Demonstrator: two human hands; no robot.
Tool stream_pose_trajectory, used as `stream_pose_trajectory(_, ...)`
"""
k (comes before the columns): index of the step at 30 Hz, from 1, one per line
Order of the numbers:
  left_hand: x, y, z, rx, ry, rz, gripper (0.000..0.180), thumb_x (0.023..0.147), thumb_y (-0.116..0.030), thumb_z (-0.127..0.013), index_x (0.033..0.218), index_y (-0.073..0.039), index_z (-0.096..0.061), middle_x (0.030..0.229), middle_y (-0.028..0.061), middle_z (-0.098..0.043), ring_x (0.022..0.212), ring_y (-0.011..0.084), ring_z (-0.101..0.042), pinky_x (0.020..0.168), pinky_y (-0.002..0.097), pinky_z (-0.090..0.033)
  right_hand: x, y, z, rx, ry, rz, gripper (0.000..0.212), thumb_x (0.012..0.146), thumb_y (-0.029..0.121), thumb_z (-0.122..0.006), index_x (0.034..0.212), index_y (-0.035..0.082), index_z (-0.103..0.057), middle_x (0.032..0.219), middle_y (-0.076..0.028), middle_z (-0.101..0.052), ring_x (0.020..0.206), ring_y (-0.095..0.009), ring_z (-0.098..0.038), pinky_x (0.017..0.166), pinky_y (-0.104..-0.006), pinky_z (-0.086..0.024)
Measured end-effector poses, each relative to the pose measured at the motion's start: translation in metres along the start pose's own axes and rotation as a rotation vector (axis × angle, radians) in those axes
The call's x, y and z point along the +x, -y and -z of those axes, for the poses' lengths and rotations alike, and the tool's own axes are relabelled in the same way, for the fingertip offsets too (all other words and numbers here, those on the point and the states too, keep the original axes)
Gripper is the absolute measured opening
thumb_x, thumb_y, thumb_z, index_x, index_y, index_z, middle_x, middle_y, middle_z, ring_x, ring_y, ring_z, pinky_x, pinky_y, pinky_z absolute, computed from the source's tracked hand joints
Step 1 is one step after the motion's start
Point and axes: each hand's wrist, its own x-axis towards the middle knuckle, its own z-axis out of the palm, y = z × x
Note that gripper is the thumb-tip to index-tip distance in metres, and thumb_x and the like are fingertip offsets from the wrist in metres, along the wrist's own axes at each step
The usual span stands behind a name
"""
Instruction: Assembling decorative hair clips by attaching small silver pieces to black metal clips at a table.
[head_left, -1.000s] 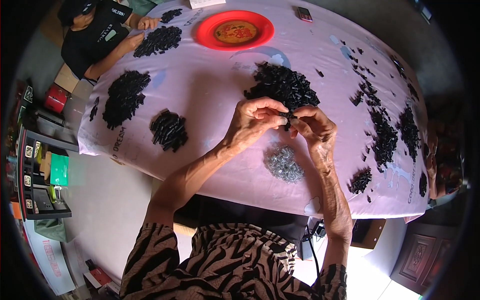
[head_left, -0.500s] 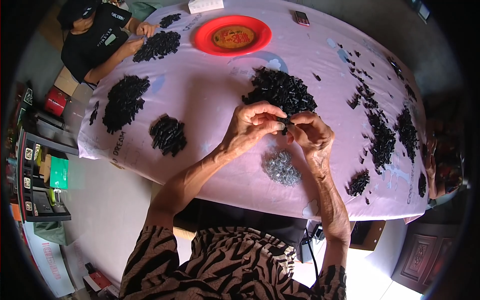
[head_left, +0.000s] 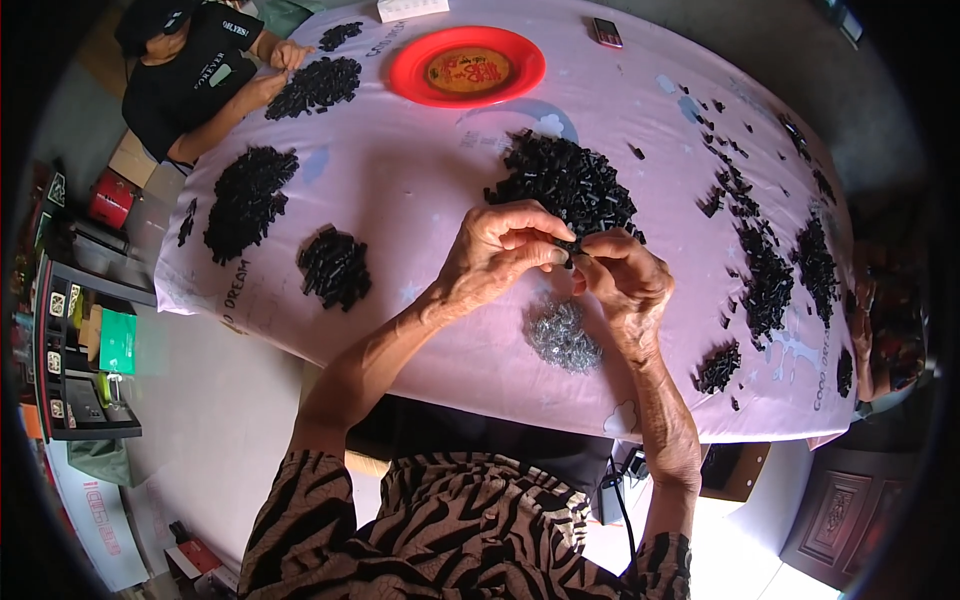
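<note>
My left hand [head_left: 507, 250] and my right hand [head_left: 628, 278] meet fingertip to fingertip over the near edge of a big pile of small black tube-like pieces [head_left: 560, 185]. Between the thumb and fingers of the left is a small black piece [head_left: 571, 247], mostly covered by the fingertips. The right thumb and forefinger pinch at the same spot, closed on its other side; whether they hold a second part is too small to see. Just below the hands lies a heap of small clear, shiny pieces [head_left: 563, 336].
A pink printed cloth [head_left: 430, 350] covers the table. More black piles lie at left [head_left: 250, 205] and right [head_left: 765, 280], with a smaller heap [head_left: 334, 268] near my left forearm. Farther back are a red plate [head_left: 410, 80] and a phone [head_left: 606, 32]. Co-workers sit at far left [head_left: 190, 90] and right.
Both hands stay together over the pile. My right hand has shifted very slightly right and down, its fingers still pinched; the black piece between the fingertips is more hidden.
</note>
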Motion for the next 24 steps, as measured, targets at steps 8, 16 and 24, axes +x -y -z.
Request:
stream_pose_trajectory(8,-0.002,-0.007,0.004,0.205,0.044,-0.068,0.015,0.082,0.009,-0.059,0.094,0.005,-0.066,0.089,0.0086,-0.062,0.075,0.0134,-0.062,0.068,0.0246,-0.054,0.0,0.003,-0.002,-0.133,0.011,0.112,0.012,0.074,-0.011,-0.065,0.084,-0.004,-0.063,0.083,-0.009,-0.064,0.072,-0.012,-0.062,0.06,-0.0234,-0.053)
stream_pose_trajectory(16,0.0,-0.003,0.008,0.211,0.066,-0.047,0.015,0.082,0.01,-0.058,0.094,0.005,-0.065,0.089,0.0095,-0.062,0.072,0.0139,-0.062,0.064,0.0243,-0.053,-0.002,0.0,-0.002,-0.104,0.047,0.075,0.01,0.077,-0.011,-0.061,0.086,-0.006,-0.062,0.084,-0.01,-0.063,0.069,-0.013,-0.063,0.058,-0.0232,-0.054)
stream_pose_trajectory(24,0.003,0.002,0.012,0.177,0.08,-0.121,0.013,0.082,0.007,-0.063,0.094,0.005,-0.066,0.09,0.0107,-0.063,0.073,0.0152,-0.063,0.066,0.0248,-0.054,-0.004,0.001,-0.008,0.119,0.006,-0.047,0.008,0.082,-0.009,-0.058,0.088,-0.008,-0.062,0.086,-0.011,-0.062,0.068,-0.013,-0.063,0.055,-0.0231,-0.055)
